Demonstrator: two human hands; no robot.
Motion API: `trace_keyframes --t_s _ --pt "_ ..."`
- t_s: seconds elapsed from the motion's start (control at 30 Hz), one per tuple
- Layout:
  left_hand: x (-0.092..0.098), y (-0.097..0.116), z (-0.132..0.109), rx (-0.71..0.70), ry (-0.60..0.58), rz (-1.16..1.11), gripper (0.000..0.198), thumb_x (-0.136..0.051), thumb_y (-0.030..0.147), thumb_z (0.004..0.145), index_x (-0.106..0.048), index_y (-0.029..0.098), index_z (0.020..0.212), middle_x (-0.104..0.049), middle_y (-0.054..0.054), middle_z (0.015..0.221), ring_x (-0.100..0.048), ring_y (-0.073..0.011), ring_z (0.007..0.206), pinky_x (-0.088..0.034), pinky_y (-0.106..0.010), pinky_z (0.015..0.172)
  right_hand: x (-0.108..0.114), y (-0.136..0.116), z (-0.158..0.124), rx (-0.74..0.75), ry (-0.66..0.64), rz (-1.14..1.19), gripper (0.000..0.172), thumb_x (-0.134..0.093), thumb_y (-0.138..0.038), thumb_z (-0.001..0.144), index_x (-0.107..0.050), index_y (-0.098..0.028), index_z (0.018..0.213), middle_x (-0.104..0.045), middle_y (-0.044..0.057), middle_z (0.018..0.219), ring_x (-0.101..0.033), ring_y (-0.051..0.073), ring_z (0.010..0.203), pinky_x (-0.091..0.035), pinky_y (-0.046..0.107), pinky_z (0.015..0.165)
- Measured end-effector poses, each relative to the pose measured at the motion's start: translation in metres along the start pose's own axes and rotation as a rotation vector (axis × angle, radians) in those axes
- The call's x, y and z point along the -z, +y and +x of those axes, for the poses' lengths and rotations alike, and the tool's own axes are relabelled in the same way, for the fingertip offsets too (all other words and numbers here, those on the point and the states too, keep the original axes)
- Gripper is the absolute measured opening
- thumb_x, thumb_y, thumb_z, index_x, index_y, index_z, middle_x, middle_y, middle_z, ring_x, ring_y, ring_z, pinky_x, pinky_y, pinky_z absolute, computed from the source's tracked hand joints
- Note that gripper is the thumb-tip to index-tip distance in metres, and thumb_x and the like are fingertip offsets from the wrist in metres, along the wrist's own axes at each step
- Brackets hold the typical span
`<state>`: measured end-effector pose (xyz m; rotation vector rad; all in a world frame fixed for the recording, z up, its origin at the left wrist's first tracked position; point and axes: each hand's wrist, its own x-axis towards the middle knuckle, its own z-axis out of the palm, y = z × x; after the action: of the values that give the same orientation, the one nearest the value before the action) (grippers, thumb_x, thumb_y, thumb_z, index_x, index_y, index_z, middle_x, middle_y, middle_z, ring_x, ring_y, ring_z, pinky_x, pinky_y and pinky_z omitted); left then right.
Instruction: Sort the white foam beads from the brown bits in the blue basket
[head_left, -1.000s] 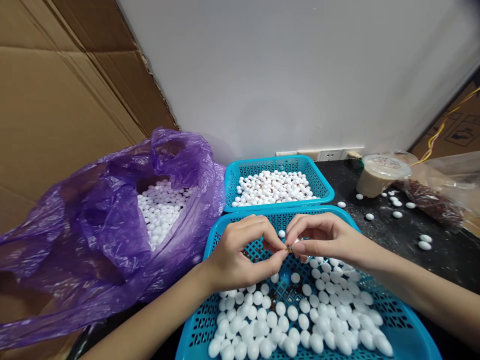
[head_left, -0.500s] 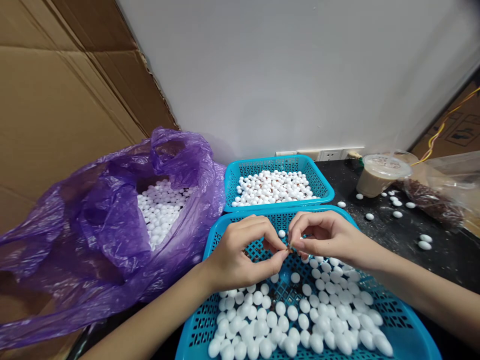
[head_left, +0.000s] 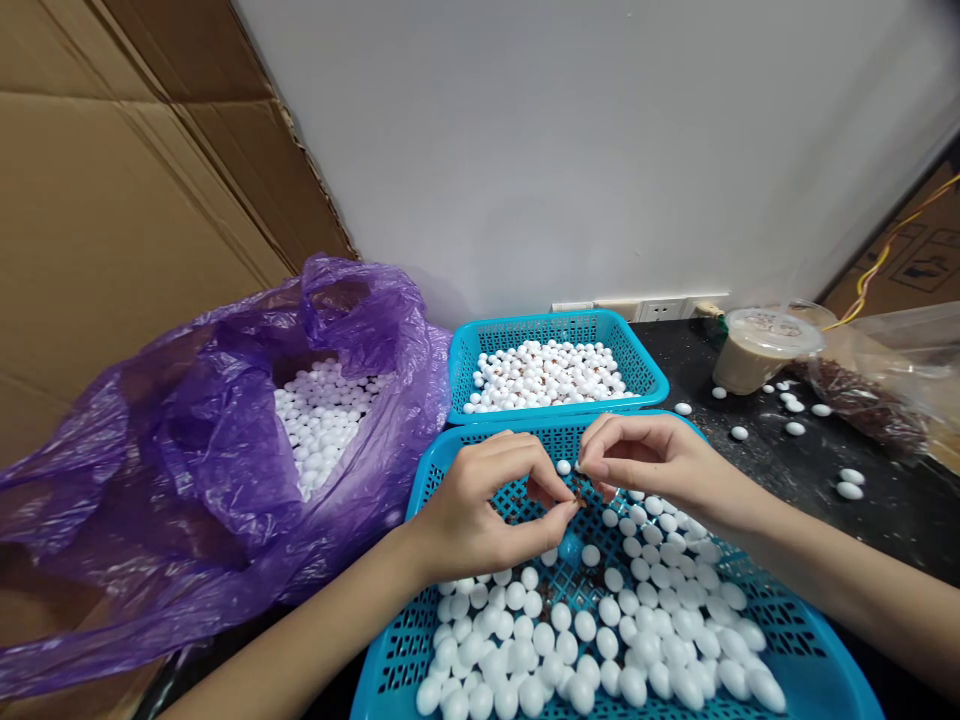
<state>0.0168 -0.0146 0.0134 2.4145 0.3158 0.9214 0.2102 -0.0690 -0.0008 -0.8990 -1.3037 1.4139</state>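
My left hand (head_left: 491,505) hovers above the front blue plastic basket (head_left: 394,640), thumb and forefinger pinched on a small brown piece (head_left: 579,500) too tiny to name. Beside it on the right, my right hand (head_left: 652,455) has thumb and forefinger pressed together; a speck of white shows at the tips, but what it is I cannot make out. Below both hands lie many small white balls (head_left: 523,655), egg-like in shape, with brown crumbs among them. One single white ball (head_left: 563,467) sits between the hands near the basket's far side.
Behind stands a second blue basket (head_left: 649,378) of white balls and brown bits. At left, a purple plastic bag (head_left: 217,450) holds more balls. A lidded drink cup (head_left: 750,355), loose balls and a clear bag of brown bits (head_left: 870,400) sit on the black tabletop (head_left: 795,500).
My right hand has drawn slightly up and away from my left fingertips, so a gap shows between them. My left hand stays in place.
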Motion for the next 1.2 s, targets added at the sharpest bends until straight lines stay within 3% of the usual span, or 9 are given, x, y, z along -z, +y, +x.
trace_keyframes --t_s 0.17,0.43,0.83,1.2 --pt "0.0008 0.0011 0.0021 -0.009 0.012 0.007 0.009 -0.062 0.009 0.071 -0.058 0.016 0.068 -0.061 0.001 0.06 -0.055 -0.0093 0.057 -0.044 -0.023 0.056 -0.0006 0.0001 0.0013 -0.04 0.041 -0.049 0.016 -0.064 -0.032 0.078 -0.064 -0.018 0.069 -0.057 0.001 0.07 -0.054 0.012 0.065 -0.047 0.027 0.063" --pt "0.0001 0.0014 0.001 0.008 0.018 0.007 0.008 -0.062 0.01 0.071 -0.058 0.016 0.068 -0.061 0.001 0.061 -0.056 -0.0094 0.057 -0.044 -0.024 0.058 0.0047 0.0088 0.0016 -0.02 0.068 -0.122 0.017 -0.072 -0.027 0.07 -0.064 -0.021 0.083 -0.061 0.002 0.087 -0.056 0.016 0.083 -0.047 0.032 0.075" --pt "0.0008 -0.0012 0.002 0.108 0.051 0.02 0.005 -0.061 0.012 0.075 -0.059 0.015 0.071 -0.06 0.001 0.064 -0.056 -0.0091 0.06 -0.047 -0.022 0.059 0.0005 0.003 -0.0004 -0.016 0.068 -0.004 0.02 -0.064 -0.029 0.08 -0.066 -0.024 0.099 -0.066 0.003 0.096 -0.062 0.016 0.088 -0.05 0.033 0.081" --pt "0.0011 -0.0017 0.0034 0.138 0.014 0.006 0.002 -0.063 0.015 0.076 -0.063 0.016 0.074 -0.063 0.0 0.069 -0.058 -0.0109 0.067 -0.047 -0.024 0.064 -0.0004 0.0016 -0.002 -0.004 0.031 0.029 0.012 -0.065 -0.023 0.079 -0.068 -0.023 0.091 -0.067 0.002 0.093 -0.062 0.013 0.085 -0.05 0.027 0.078"
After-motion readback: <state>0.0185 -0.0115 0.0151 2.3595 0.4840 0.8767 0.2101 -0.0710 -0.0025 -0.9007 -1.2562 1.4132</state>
